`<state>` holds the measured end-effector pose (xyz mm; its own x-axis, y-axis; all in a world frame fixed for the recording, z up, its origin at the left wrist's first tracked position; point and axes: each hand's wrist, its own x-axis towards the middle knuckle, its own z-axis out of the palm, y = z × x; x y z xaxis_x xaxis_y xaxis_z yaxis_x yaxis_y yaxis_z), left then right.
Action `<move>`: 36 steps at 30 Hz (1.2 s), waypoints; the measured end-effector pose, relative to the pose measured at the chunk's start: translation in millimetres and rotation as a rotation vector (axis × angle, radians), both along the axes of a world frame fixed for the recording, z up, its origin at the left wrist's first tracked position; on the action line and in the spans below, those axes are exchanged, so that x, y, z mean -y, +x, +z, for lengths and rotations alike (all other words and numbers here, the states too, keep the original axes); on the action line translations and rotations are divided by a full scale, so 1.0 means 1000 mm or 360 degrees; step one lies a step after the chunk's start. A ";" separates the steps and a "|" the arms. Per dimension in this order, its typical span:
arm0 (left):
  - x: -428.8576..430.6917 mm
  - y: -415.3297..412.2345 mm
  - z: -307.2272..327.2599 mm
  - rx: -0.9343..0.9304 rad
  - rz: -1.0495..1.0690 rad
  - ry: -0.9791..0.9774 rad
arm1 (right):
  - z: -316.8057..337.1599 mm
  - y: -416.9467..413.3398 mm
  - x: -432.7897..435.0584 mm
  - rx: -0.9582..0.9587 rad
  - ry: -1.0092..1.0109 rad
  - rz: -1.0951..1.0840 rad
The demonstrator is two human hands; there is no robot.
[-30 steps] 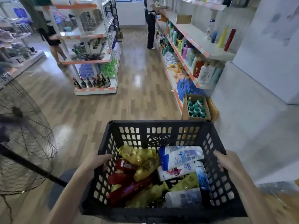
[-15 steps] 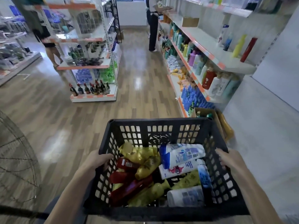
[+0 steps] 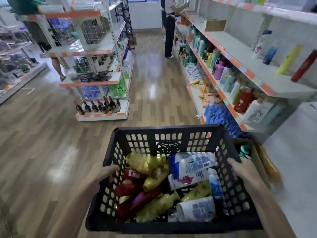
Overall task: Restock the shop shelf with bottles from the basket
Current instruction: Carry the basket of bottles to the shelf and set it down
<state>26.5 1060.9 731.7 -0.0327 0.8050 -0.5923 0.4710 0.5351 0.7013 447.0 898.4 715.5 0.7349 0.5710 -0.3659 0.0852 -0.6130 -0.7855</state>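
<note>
Wooden shop floor [image 3: 51,143], shelf [image 3: 267,86] at right. Bottles [image 3: 192,163] lie flat in basket [image 3: 168,128], seemingly pointing variously. Left hand [image 3: 104,174] and right hand [image 3: 243,170] grip its sides.

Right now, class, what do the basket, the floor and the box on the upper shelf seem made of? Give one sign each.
The basket: matt black plastic, moulded with grid holes. The floor: glossy wood or wood-look laminate; plank seams, light glare. The box: dull brown cardboard, likely, from its flat sides.
</note>
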 end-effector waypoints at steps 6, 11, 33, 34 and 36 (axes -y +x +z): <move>-0.118 0.027 -0.004 0.0043 0.0007 0.0032 | -0.007 0.029 -0.120 0.0003 -0.0036 -0.0002; -0.233 0.058 -0.017 0.0122 -0.0008 0.0028 | -0.025 0.055 -0.224 0.0012 -0.0152 -0.0029; -0.706 0.189 -0.016 0.0080 -0.0180 0.0040 | -0.040 0.165 -0.659 -0.0026 -0.0106 -0.0203; -0.729 0.195 -0.017 0.0079 -0.0185 0.0046 | -0.042 0.174 -0.680 -0.0032 -0.0109 -0.0200; -0.765 0.206 -0.016 0.0034 -0.0201 0.0053 | -0.040 0.186 -0.718 -0.0028 -0.0154 -0.0188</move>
